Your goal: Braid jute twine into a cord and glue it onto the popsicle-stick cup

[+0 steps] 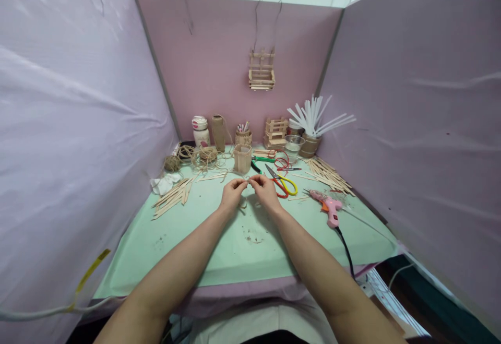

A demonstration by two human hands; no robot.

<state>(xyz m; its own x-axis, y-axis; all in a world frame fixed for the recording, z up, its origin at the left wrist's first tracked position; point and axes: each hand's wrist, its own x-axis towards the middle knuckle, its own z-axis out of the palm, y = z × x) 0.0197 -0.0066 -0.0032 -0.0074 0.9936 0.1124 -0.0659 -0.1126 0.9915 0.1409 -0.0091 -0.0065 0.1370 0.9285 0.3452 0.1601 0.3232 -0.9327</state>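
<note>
My left hand [232, 193] and my right hand [264, 191] meet over the middle of the table, fingertips almost touching. Both pinch a thin piece of twine [243, 206], whose loose end curls below the left fingers. Just beyond the fingertips stands a small cup made of craft sticks [242, 159]. Scissors [282, 181] with one red and one yellow handle lie open beside my right hand. Behind them are green-handled pliers [263, 159]. The part of the twine between the fingertips is too small to make out clearly.
A pink glue gun [330, 207] lies at the right, its black cord running over the front edge. Wooden sticks are heaped at left [172, 196] and right [327, 175]. Tangled twine [205, 157], a clear bowl [293, 146] and white glue sticks [311, 117] stand at the back.
</note>
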